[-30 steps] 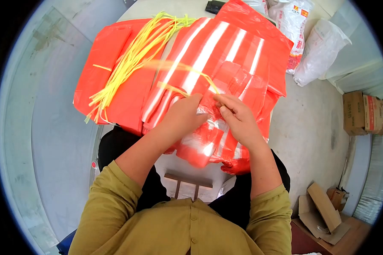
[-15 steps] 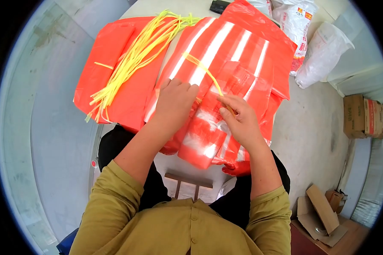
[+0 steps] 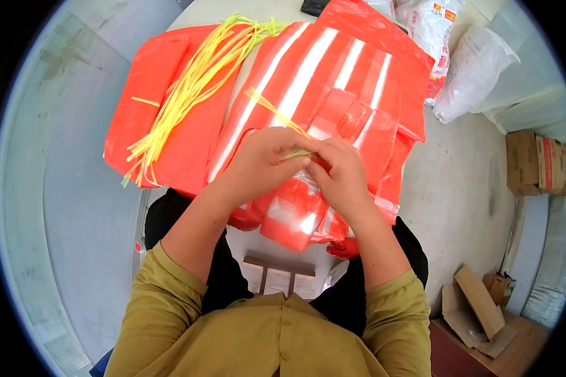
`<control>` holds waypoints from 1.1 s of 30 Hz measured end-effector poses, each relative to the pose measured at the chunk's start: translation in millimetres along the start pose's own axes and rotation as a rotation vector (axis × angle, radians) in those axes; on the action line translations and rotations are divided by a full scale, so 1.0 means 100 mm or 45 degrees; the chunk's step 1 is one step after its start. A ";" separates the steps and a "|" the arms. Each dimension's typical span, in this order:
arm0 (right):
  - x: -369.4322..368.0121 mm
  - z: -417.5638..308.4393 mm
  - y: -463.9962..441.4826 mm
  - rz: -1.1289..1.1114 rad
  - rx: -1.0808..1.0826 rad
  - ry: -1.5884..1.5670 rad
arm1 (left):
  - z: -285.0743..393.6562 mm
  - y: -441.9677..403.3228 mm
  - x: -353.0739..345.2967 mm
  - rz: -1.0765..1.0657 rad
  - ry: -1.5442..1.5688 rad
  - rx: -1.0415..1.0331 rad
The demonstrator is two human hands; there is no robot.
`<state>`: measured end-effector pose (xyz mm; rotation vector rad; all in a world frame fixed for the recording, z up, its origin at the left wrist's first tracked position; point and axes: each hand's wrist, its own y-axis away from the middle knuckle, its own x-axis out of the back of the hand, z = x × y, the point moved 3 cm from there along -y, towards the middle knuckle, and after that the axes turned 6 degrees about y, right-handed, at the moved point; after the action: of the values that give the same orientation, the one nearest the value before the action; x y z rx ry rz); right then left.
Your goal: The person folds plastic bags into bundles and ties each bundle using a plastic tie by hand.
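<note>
My left hand (image 3: 263,162) and my right hand (image 3: 341,171) meet over a stack of red plastic bags with white bands (image 3: 317,63). Both have closed fingers, pinching a thin yellow strip (image 3: 273,110). One end of it trails up and left across the plastic, and a short piece shows between the left thumb and forefinger. Beneath the hands lies a folded red plastic bundle (image 3: 289,220), shiny and partly covered by them. Whether the strip passes right around this bundle is hidden.
A bunch of loose yellow strips (image 3: 201,81) lies on flat red plastic (image 3: 129,122) at the left. White sacks (image 3: 475,69) stand at the far right of the pale table (image 3: 210,11). Cardboard boxes (image 3: 523,163) and an opened carton (image 3: 471,311) are off to the right.
My hands have come together over the folded bundle. The left moved right and down to the strip, now gripping it beside the right. The strip's free end has shifted left and down.
</note>
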<state>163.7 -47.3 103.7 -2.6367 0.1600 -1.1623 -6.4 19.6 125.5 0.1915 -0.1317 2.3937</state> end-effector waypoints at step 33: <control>0.01 -0.09 0.05 0.129 0.258 0.237 | -0.19 0.13 0.00 -0.065 -0.219 0.071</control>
<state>157.9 -54.1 108.7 -2.3182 0.1968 -1.3144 -17.5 13.2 106.1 0.4220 -0.1386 2.3292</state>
